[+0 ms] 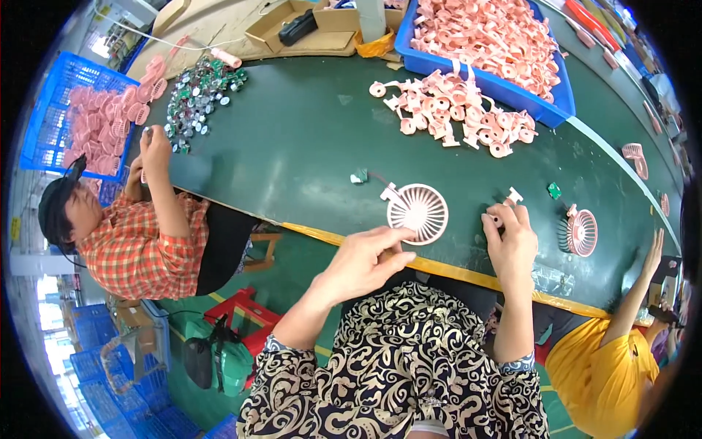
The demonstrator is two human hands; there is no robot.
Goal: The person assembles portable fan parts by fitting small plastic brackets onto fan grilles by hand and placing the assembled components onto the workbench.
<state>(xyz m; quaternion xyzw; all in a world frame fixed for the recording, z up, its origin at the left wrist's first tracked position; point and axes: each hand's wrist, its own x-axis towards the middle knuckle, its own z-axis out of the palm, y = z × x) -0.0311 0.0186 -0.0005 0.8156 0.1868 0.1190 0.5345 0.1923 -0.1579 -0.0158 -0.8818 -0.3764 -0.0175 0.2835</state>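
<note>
A round pale pink fan housing (pixel 431 212) with radiating slats is over the green tabletop near its front edge. My left hand (pixel 371 257) grips the housing at its near-left rim, with thumb and fingers closed. From the neck of the housing a dark wire runs to a small green circuit board (pixel 358 176) on the table. To the right, my right hand (pixel 512 238) is closed round a small pink plastic piece (pixel 515 196). Only the piece's end shows past the fingers. The two hands are apart.
Loose pink parts (pixel 468 110) lie piled before a blue bin (pixel 488 85) full of them. Small circuit boards (pixel 196 102) are heaped far left, near a blue crate (pixel 44 139). Another fan housing (pixel 582 233) lies right. Co-workers sit left (pixel 146 241) and right (pixel 599 373).
</note>
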